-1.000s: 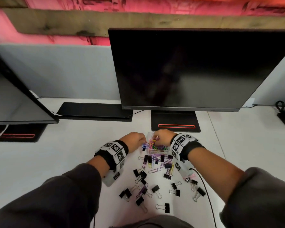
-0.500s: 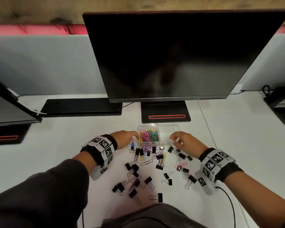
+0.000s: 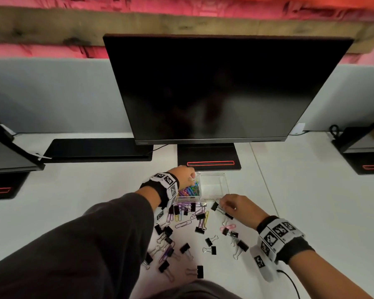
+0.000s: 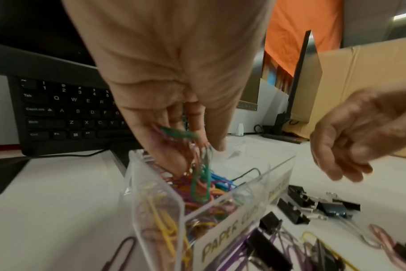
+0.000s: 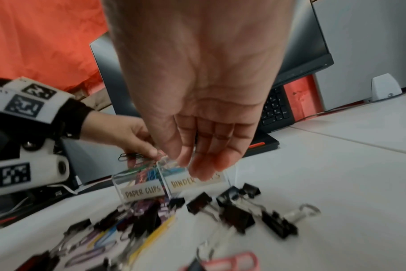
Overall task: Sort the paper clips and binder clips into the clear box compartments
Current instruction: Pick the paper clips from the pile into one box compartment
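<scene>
On the white desk point(image 3: 311, 212), in front of the monitor point(image 3: 220, 87), stands the clear box point(image 3: 221, 180), two compartments labelled "PAPER CLIPS" and "BINDER CLIPS". The left compartment holds a multicoloured heap of paper clips point(image 3: 191, 190); the right one looks bare. The left hand point(image 3: 185, 176) hangs over the left compartment, fingers pointing down, loosely pinching a blurred bunch of coloured clips point(image 4: 192, 155). The right hand point(image 3: 238, 205) hovers at the box's near right corner, fingers relaxed and slightly bent, gripping nothing. Black binder clips point(image 3: 242, 244) and loose paper clips point(image 3: 183, 223) lie scattered on the desk, nearer than the box. Open desk extends right. A keyboard point(image 4: 70, 110) sits behind; grey partitions back the desk.
</scene>
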